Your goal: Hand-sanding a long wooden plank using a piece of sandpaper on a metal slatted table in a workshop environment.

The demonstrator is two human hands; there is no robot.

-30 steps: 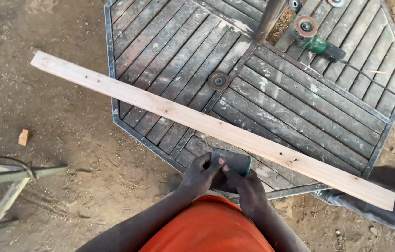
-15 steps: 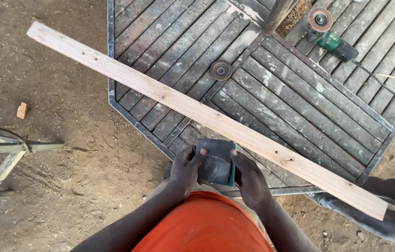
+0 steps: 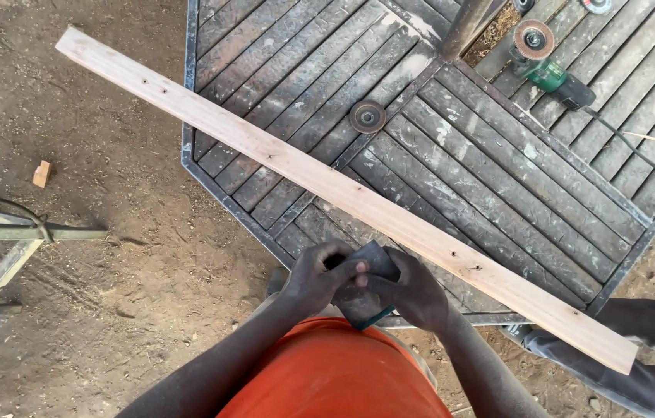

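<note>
Sandpaper sheet [image 3: 366, 290], dark and folded, sits between both hands close to the body, just below the long plank [image 3: 343, 193] on the slatted metal table [image 3: 498, 178]. Left hand [image 3: 320, 279] and right hand [image 3: 413, 290] pinch it with fingers closed. Step in hand: folding the sheet; next, press it flat on the plank.

Slatted metal table [image 3: 498, 193]: long wooden plank [image 3: 327, 186], loose grinding disc [image 3: 368, 117], green angle grinder [image 3: 548, 66].

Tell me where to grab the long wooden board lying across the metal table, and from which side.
Probably best at the board's middle stretch, coming from above with fingers wrapping its two long edges. It lies flat and diagonal on the slatted table, with both ends overhanging, so a mid-length hold should balance it. Both hands, left and right, now hold a dark sanding sheet.
</note>
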